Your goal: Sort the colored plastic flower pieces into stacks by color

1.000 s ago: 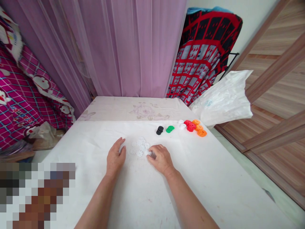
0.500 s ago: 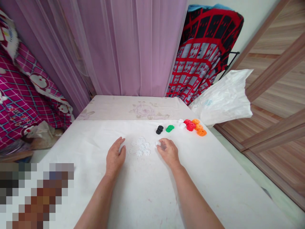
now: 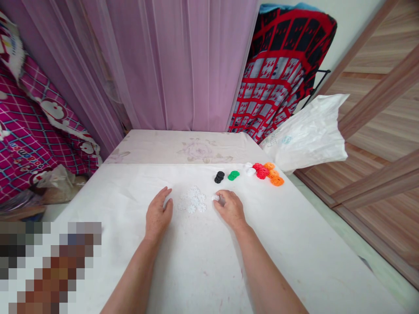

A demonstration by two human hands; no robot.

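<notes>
The left hand (image 3: 159,214) lies flat on the table (image 3: 196,266), fingers loosely together, at 8 o'clock of the white heap (image 3: 193,201). At 3 o'clock of the heap, the right hand (image 3: 231,208) pinches a white piece (image 3: 215,198). Farther off, at 1 o'clock, sit black pieces (image 3: 219,177), green pieces (image 3: 233,175) and a red-orange pile (image 3: 268,173).

right hand (image 3: 231,208) pinching white disc (image 3: 215,198), left hand (image 3: 159,213) flat beside white pile (image 3: 193,201)

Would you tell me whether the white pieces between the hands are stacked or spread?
Spread: the white pieces lie flat in a loose cluster on the table.
</notes>
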